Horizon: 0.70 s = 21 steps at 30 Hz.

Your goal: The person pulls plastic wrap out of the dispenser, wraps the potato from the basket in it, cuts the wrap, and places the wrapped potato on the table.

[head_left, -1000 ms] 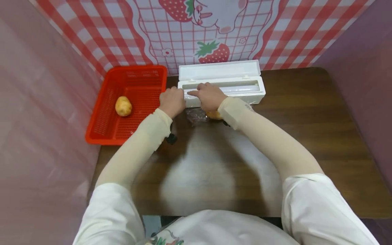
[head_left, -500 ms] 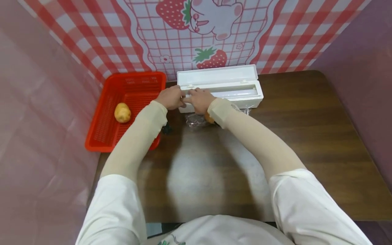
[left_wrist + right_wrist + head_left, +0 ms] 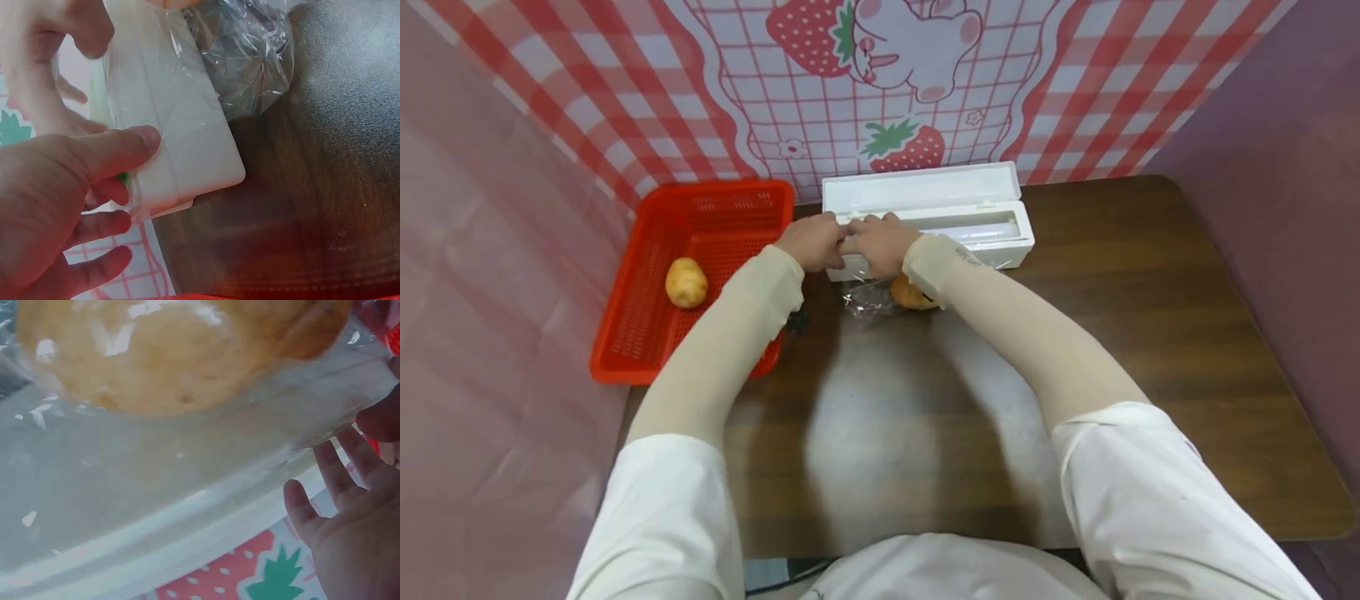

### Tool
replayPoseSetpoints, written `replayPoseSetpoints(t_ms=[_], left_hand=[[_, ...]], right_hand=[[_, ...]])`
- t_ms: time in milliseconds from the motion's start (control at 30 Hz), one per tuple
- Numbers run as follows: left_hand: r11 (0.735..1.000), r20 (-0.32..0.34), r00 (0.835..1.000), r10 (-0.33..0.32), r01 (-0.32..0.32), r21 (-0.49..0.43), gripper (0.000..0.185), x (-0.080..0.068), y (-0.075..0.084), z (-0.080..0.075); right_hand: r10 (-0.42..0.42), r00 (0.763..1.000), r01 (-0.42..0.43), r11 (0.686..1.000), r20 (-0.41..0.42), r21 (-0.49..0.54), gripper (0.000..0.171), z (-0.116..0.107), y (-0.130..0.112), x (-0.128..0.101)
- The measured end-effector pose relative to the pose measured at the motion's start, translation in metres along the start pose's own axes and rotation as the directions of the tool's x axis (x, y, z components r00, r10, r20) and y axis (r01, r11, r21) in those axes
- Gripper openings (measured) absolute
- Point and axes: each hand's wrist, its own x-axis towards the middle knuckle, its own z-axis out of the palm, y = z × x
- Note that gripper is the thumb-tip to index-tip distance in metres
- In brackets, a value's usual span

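An open white cling film box stands at the back of the table, and both hands meet at its left end. My left hand holds the box's corner, its thumb pressed on the front face over a sheet of film. My right hand sits beside it and seems to pinch the film's edge; three of its fingers are loosely spread. A potato half wrapped in crumpled film lies on the table before the box, under my right wrist.
A red plastic basket with one bare potato stands at the left, touching the box's end. Pink walls close the left and right sides, a strawberry-check backdrop the rear. The brown table stretches right and toward me.
My right hand has slid left along the box to its left end, meeting the left hand. The wrapped potato shows more from under the right wrist. The view has shifted slightly.
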Motion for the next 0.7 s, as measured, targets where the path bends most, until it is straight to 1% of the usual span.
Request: replayPoseSetpoints(t_ms=[33, 100, 200, 267, 333, 400, 467, 533, 633, 700], left_hand=[[1.000, 0.002, 1.000, -0.003, 0.003, -0.014, 0.014, 0.000, 0.000, -0.001], [0.999, 0.012, 1.000, -0.026, 0.026, -0.041, 0.017, 0.001, 0.000, -0.003], [0.995, 0.037, 0.996, -0.079, 0.081, -0.065, 0.021, 0.000, 0.002, -0.006], [0.993, 0.047, 0.994, -0.096, 0.099, -0.070, 0.021, 0.000, 0.005, -0.009], [0.993, 0.052, 0.994, -0.092, 0.096, -0.074, 0.019, 0.001, 0.008, -0.011], [0.994, 0.050, 0.995, -0.081, 0.084, -0.070, 0.019, 0.001, 0.011, -0.014], [0.994, 0.050, 0.996, -0.077, 0.080, -0.069, 0.020, 0.002, 0.013, -0.016], [0.995, 0.043, 0.996, -0.079, 0.082, -0.064, 0.022, 0.002, 0.013, -0.019], [0.995, 0.037, 0.996, -0.085, 0.087, -0.054, 0.025, 0.004, 0.012, -0.022], [0.995, 0.036, 0.995, -0.088, 0.089, -0.049, 0.027, 0.005, 0.011, -0.022]], right_hand=[[0.005, 1.000, -0.005, 1.000, 0.003, 0.002, 0.067, 0.000, 0.001, -0.001], [0.009, 1.000, -0.009, 1.000, 0.000, 0.029, 0.073, 0.000, 0.004, -0.004], [-0.004, 0.999, 0.008, 0.996, -0.041, 0.090, 0.078, 0.003, 0.007, -0.007], [-0.008, 0.997, 0.018, 0.991, -0.074, 0.132, 0.078, 0.005, 0.011, -0.010], [-0.001, 0.995, 0.017, 0.988, -0.103, 0.156, 0.077, 0.008, 0.016, -0.016], [0.019, 0.993, 0.002, 0.983, -0.118, 0.181, 0.076, 0.010, 0.023, -0.026], [0.037, 0.992, -0.013, 0.981, -0.121, 0.194, 0.075, 0.009, 0.034, -0.043], [0.060, 0.991, -0.034, 0.978, -0.121, 0.205, 0.072, 0.007, 0.048, -0.066], [0.071, 0.985, -0.039, 0.980, -0.160, 0.194, 0.065, 0.009, 0.077, -0.109], [0.115, 0.978, -0.080, 0.977, -0.173, 0.198, 0.058, 0.013, 0.099, -0.144]])
